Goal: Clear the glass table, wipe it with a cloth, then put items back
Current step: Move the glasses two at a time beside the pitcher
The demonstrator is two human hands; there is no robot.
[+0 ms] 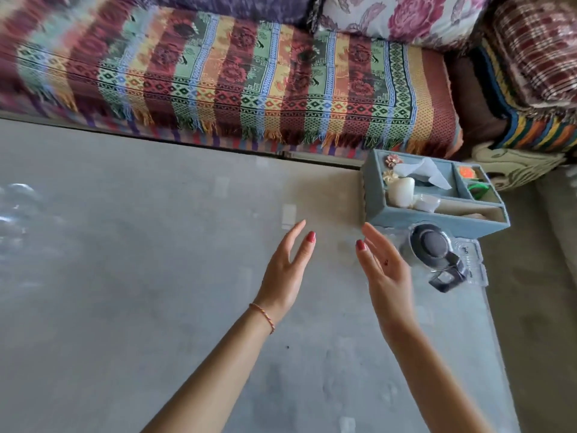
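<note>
The glass table (156, 276) fills most of the view. At its far right corner stands a blue organiser box (402, 221) with a tissue, a white jar and small coloured items in its compartments. Just in front of the box sits a glass jug with a dark lid (434, 248) on a clear plastic tray (474, 264). My left hand (288, 273) and my right hand (384, 273) hover over the table, palms facing each other, fingers straight, holding nothing. The right hand is close to the jug, on its left.
A sofa with a striped patterned throw (234, 82) runs along the table's far edge, cushions (406, 17) at its back. Another covered seat (530, 89) stands at the far right. A blurred clear object (15, 210) lies at the table's left edge. Floor shows right of the table.
</note>
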